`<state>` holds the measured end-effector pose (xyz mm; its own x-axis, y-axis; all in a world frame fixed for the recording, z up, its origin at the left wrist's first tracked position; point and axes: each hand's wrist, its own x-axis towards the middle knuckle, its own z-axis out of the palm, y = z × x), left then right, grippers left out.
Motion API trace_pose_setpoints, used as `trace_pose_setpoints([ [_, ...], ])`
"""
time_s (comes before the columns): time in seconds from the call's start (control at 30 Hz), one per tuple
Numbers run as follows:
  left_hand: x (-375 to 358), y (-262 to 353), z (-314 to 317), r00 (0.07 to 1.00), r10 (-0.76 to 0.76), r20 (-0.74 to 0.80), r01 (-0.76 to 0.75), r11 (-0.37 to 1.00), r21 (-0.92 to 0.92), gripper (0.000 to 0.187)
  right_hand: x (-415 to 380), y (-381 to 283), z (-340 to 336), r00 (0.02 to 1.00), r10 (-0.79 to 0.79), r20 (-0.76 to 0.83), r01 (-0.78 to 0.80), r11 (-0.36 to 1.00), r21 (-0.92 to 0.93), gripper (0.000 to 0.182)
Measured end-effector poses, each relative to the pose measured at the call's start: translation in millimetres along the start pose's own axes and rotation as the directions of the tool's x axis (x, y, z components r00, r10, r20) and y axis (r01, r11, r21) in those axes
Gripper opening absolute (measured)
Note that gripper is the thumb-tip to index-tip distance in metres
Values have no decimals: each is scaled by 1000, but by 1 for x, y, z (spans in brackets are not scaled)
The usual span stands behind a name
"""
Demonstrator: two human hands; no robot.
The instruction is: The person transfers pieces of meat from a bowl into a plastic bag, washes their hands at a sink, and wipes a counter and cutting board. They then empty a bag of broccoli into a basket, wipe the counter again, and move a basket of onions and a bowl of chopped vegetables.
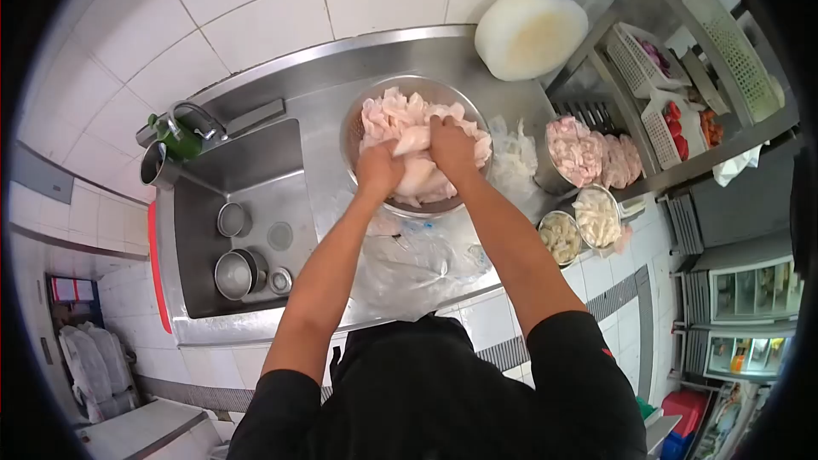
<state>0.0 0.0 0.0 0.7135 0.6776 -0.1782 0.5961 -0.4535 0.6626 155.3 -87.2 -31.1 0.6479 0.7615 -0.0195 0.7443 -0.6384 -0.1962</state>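
Note:
A large metal bowl full of pale pink raw chicken stands on the steel counter beside the sink. My left hand is in the bowl, its fingers closed on a piece of chicken near the middle of the heap. At the right side of the same heap, my right hand is closed with its fingertips down in the meat. A smooth piece lies between the two hands. Part of the fingers of each hand is hidden by the meat.
The sink at left holds several metal pots. Clear plastic bags lie before the bowl. At right are a container of raw meat, two smaller containers of pale food, a white round board and shelved baskets.

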Motion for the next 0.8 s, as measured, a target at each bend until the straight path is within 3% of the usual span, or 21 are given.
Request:
trace_pose_setpoints([
  [0.07,7,-14,-3,997,-18,-78,21,999,40,45,11,-2,8,994,-81,-67,88,989,115,66],
  [0.1,4,-11,37,999,-24,-38,22,999,-49,45,-14,39,-11,997,-67,-26,68,997,29,66],
  [0.17,34,-46,41,962,218,-164,-257,926,-277,48,-15,40,-37,963,-267,-29,262,909,325,44],
  [0.2,18,-25,23,941,223,-255,-291,916,-276,52,-16,34,-46,963,-267,-39,264,906,330,44],
  [0.23,7,-8,16,942,225,-249,-291,917,-273,52,-24,30,-52,971,-236,-34,235,921,310,40],
  [0.3,-7,14,12,933,297,-204,-311,950,-37,55,-33,23,-51,980,-198,-32,198,933,301,36],
  [0.33,-10,22,20,933,299,-203,-313,949,-40,55,-36,20,-50,981,-194,-13,192,953,235,37],
  [0.4,-10,38,27,979,100,-178,-86,993,80,58,-39,12,-53,983,-186,-4,184,969,167,39],
  [0.43,-8,41,30,979,105,-175,-93,993,78,58,-45,8,-54,985,-170,-23,171,976,136,37],
  [0.5,-7,44,34,983,-7,-186,33,990,134,62,-48,11,-53,988,-151,-38,154,982,109,35],
  [0.57,-12,40,29,982,-24,-185,46,992,115,63,-36,27,-43,994,8,-111,15,979,201,33],
  [0.6,-16,35,24,981,-44,-189,63,993,96,64,-29,33,-37,994,0,-112,23,978,206,33],
  [0.67,-26,22,20,982,-7,-188,24,996,84,62,-12,45,-28,947,279,-156,-208,909,361,30],
  [0.73,-25,1,19,982,21,-186,-9,998,66,59,2,55,-37,956,284,-74,-227,874,429,28],
  [0.8,-12,-12,14,995,33,-91,-51,978,-202,64,13,50,-47,959,284,-1,-248,837,487,26],
])
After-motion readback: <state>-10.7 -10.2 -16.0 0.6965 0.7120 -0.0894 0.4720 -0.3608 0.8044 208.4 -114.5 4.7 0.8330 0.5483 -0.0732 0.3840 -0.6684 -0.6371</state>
